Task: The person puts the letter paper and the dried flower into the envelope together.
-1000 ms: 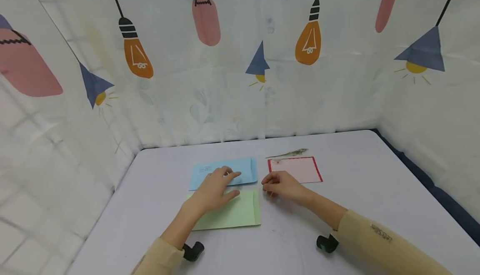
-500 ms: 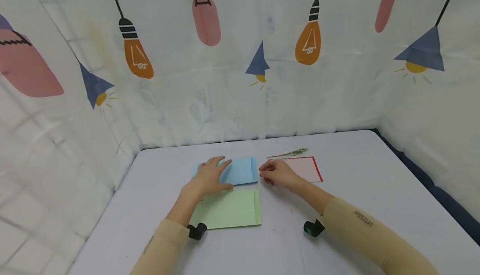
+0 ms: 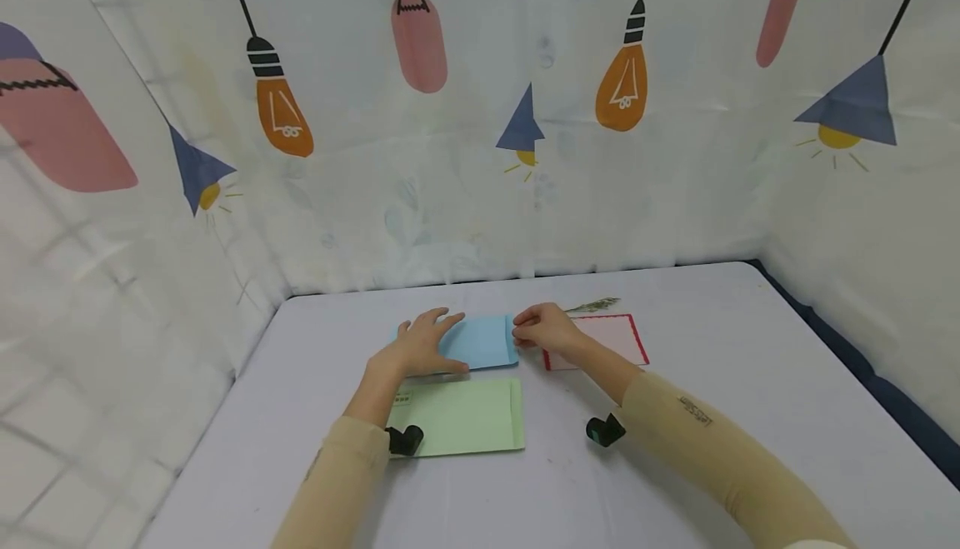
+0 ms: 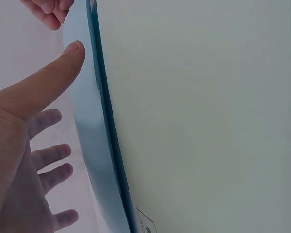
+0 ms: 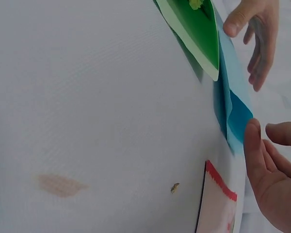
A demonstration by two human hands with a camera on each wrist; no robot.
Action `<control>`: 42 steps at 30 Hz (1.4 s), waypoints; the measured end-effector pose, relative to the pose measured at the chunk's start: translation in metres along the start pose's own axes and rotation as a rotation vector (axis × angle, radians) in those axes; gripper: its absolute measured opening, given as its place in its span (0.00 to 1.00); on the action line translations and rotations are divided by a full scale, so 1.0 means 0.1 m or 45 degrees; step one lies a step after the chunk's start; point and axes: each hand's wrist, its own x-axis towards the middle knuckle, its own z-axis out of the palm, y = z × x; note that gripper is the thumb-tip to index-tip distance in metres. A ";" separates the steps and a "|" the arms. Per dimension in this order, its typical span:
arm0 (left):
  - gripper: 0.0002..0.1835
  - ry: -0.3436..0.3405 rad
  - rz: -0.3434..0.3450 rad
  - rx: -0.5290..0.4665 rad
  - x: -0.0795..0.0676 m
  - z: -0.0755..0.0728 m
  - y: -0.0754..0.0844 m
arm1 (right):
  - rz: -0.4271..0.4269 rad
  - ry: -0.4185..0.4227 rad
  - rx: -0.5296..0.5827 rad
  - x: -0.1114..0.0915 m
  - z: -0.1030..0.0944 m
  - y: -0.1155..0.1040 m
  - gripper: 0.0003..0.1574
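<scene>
A blue envelope (image 3: 486,342) lies flat on the table, its open end to the right. My left hand (image 3: 423,345) spreads over its left part, thumb extended near the lower edge. At the right end is my right hand (image 3: 547,328). In the right wrist view, one fingertip meets the edge of the blue opening (image 5: 240,119), with a gap to the digit beside it. Closer to me lies a green envelope (image 3: 468,416); a yellow-green sprig tip (image 5: 196,4) shows in its mouth. A pink card with a red border (image 3: 606,336) is partly hidden behind my right hand.
A dried sprig (image 3: 597,305) lies behind the card. A tiny plant fragment (image 5: 174,187) and a brownish stain (image 5: 62,185) mark the white tablecloth. Black wrist cameras (image 3: 405,441) hang beneath both sleeves. A printed curtain (image 3: 345,207) encloses the far and side edges.
My left hand has moved left and farther onto the blue envelope, fingers spread wider. The right hand has moved away from me and left, from beside the card to the envelope's open end.
</scene>
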 end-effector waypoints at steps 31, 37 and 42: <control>0.54 -0.126 -0.028 -0.063 0.07 0.08 -0.02 | -0.019 -0.056 -0.281 0.09 0.12 0.08 0.20; 0.55 -0.114 -0.009 -0.066 0.08 0.07 -0.01 | -0.009 -0.111 -0.256 0.08 0.08 0.08 0.23; 0.55 -0.101 -0.003 -0.058 0.10 0.06 -0.02 | -0.009 -0.150 -0.239 0.11 0.04 0.09 0.24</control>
